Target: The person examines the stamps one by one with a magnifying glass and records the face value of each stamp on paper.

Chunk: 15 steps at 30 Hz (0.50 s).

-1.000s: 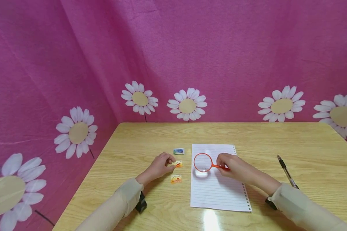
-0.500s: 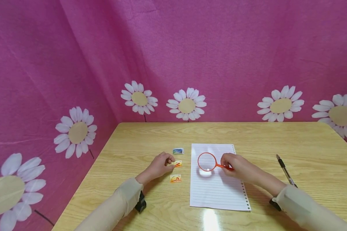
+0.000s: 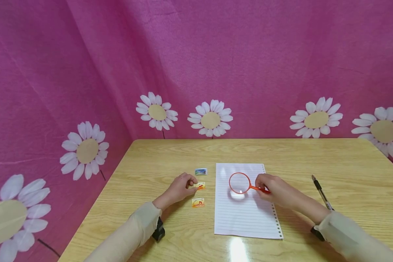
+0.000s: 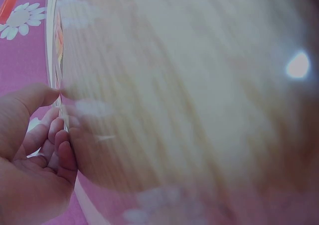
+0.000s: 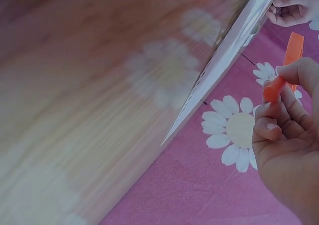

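My right hand [image 3: 272, 187] grips the handle of a red-rimmed magnifying glass [image 3: 250, 186], its round lens hovering over the upper half of a lined sheet of paper [image 3: 239, 222]. In the right wrist view, thumb and fingers pinch the orange-red handle [image 5: 275, 89]. My left hand [image 3: 181, 187] rests on the table, thumb and forefinger tips at the left edge of a yellow-and-red stamp-like picture [image 3: 201, 186]. A blue-green one [image 3: 201, 171] lies just beyond it, and another yellow-orange one [image 3: 198, 202] lies nearer. All three form a column left of the paper.
A black-capped pen [image 3: 322, 192] lies on the wooden table [image 3: 170, 154] right of the paper, its lower end by my right sleeve. A pink cloth [image 3: 255, 65] with white daisies hangs behind and left of the table.
My right hand has moved the magnifying glass a little to the right over the paper. My left hand stays at the middle stamp-like picture.
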Each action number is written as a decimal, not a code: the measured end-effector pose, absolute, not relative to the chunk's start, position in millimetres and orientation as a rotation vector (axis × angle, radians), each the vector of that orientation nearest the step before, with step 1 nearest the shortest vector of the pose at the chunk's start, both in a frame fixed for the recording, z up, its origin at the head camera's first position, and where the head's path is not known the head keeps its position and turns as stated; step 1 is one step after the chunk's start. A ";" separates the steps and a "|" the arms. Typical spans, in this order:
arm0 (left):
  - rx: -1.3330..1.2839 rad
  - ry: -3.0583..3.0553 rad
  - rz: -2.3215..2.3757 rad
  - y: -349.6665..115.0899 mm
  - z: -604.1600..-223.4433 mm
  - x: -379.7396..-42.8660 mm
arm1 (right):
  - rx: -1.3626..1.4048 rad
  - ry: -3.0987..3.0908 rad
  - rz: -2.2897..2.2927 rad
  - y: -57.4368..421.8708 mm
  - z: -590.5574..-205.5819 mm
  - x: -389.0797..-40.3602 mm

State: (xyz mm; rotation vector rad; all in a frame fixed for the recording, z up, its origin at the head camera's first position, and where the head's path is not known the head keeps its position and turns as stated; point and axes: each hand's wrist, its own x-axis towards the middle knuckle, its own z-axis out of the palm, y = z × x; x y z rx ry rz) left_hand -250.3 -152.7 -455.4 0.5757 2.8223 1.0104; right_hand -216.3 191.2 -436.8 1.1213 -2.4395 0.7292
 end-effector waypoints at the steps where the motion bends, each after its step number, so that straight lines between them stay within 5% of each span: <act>1: 0.580 2.825 1.009 -152.7 -455.4 -250.5 | 1.118 -2.442 0.727 192.4 -436.8 -216.2; 15: 0.564 2.831 0.996 -152.2 -455.7 -249.5 | 1.070 -2.496 0.718 208.4 -436.4 -210.4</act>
